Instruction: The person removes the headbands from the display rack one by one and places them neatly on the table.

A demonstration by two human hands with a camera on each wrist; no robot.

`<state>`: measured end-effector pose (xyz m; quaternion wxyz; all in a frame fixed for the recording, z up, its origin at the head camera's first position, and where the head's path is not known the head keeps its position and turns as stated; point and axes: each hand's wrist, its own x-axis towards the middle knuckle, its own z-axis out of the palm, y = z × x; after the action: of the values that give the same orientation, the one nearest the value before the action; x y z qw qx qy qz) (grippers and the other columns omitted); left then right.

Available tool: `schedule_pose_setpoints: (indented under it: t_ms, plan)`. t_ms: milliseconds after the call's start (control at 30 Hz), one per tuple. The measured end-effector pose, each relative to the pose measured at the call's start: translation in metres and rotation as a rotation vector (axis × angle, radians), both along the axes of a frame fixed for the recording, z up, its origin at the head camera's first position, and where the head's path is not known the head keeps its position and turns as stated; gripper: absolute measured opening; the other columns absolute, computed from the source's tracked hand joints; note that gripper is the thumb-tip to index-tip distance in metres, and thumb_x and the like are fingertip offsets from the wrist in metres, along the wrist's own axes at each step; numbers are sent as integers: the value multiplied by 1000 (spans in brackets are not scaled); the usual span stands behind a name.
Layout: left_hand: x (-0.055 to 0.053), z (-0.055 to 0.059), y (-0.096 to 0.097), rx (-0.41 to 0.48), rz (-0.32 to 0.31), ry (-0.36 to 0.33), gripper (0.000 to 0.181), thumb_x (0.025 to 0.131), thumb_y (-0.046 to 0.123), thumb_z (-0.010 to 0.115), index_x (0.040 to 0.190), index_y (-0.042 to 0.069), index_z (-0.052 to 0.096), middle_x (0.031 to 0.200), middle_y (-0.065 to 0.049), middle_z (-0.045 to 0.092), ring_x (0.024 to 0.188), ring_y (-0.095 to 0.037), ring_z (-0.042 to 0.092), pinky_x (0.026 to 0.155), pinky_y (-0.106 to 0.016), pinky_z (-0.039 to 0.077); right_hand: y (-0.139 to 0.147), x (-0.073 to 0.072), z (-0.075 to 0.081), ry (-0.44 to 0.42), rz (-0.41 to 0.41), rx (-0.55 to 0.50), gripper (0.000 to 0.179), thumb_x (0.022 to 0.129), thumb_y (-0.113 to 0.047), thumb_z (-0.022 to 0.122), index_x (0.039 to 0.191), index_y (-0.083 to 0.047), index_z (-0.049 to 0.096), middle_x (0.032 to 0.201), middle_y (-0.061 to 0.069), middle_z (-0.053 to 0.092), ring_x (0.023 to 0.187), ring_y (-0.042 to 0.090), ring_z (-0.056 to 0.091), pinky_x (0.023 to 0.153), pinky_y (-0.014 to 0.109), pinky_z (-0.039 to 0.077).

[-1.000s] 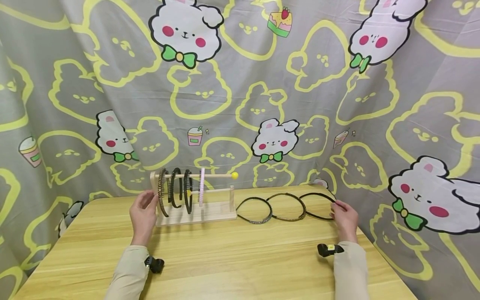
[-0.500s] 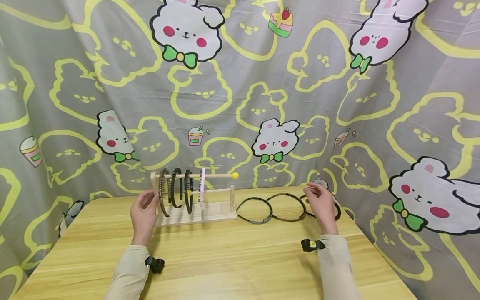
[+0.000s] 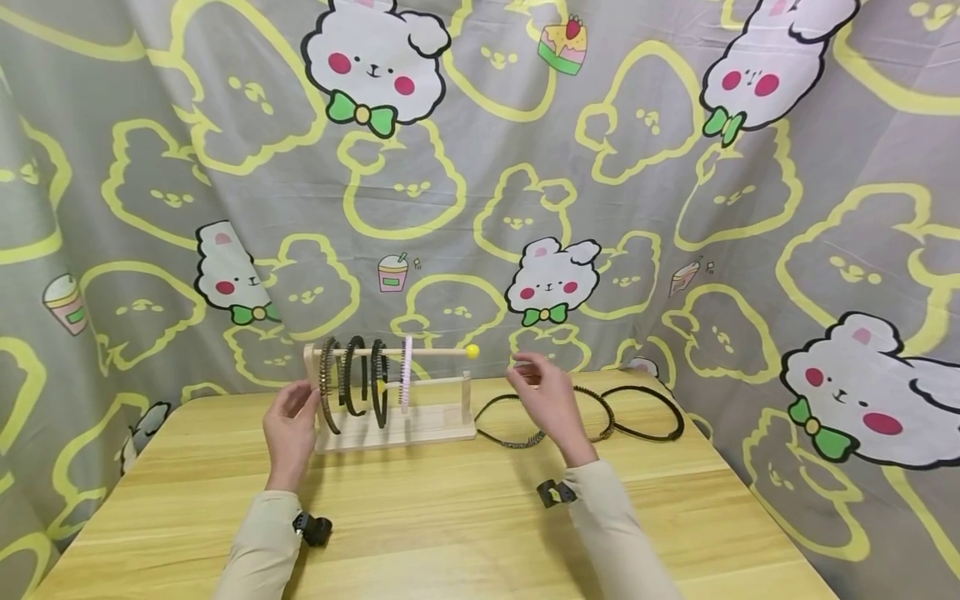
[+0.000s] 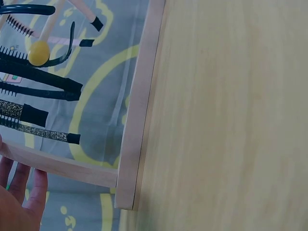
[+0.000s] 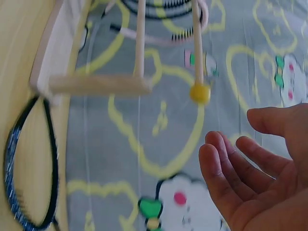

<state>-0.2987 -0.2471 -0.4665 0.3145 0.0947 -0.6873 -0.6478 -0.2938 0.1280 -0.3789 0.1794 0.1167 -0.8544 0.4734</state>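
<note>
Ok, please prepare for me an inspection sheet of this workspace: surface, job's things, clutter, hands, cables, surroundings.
Surface: light wood-grain table.
Job's things: wooden rack with four hanging hairbands, one pink; three loose hairbands lie on the table to the right of it.
Clutter: nothing seen.
Left hand: holds the rack's left upright.
Right hand: holds nothing, thumb and fingers apart, in the air to the right of the yellow ball on the upper bar.
Cables: nothing seen.
Surroundings: grey curtain printed with white rabbits and yellow outlines.
</note>
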Motion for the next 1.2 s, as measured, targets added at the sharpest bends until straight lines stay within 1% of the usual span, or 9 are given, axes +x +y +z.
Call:
schedule_pose_setpoints:
  t_ms: [133,300,433,633,867,1000,1200]
  plan:
    - [0,1,0,-6,6,-1,29,93,21,68,117,5,64,102,15,65,100,1,58,82,-6,48,-27,4,8,30,64,31,33,94,-26,67,125,-13,64,103,3,72,93,20,69,81,36,58]
    - [0,0,1,-2,9,3,28,92,20,69,116,5,64,101,16,65,100,1,59,82,-7,49,-56,7,15,20,133,51,35,95,-27,65,127,-13,63,103,1,73,92,16,69,81,33,58]
    - [0,0,0,-3,12,8,28,92,20,69,115,5,65,100,17,65,99,1,59,81,-7,49,-77,8,17,26,170,70,34,96,-28,64,127,-14,62,102,1,73,90,14,69,77,29,58]
    - [-1,-1,0,0,13,14,27,92,19,69,115,4,64,99,17,65,99,1,60,81,-7,49,-103,5,18,17,177,71,32,94,-25,66,123,-13,61,99,1,72,84,11,69,72,23,57]
    - [-2,-2,0,-9,15,1,28,92,20,69,116,4,64,100,16,66,99,1,59,81,-7,48,-122,-2,10,-15,177,80,36,93,-29,68,124,-15,59,96,-2,71,80,8,67,70,21,56]
    - [-3,-2,-1,-8,16,2,28,92,20,69,115,4,64,101,16,65,99,1,59,81,-7,49,-129,-5,5,-43,189,54,40,92,-30,69,126,-13,57,95,-1,71,77,8,67,66,21,56]
    - [-3,-2,-1,3,12,12,27,92,19,69,115,4,64,100,16,65,98,1,59,81,-7,49,-139,-7,1,-92,197,-3,47,90,-27,72,129,-10,53,93,1,71,74,9,68,59,20,56]
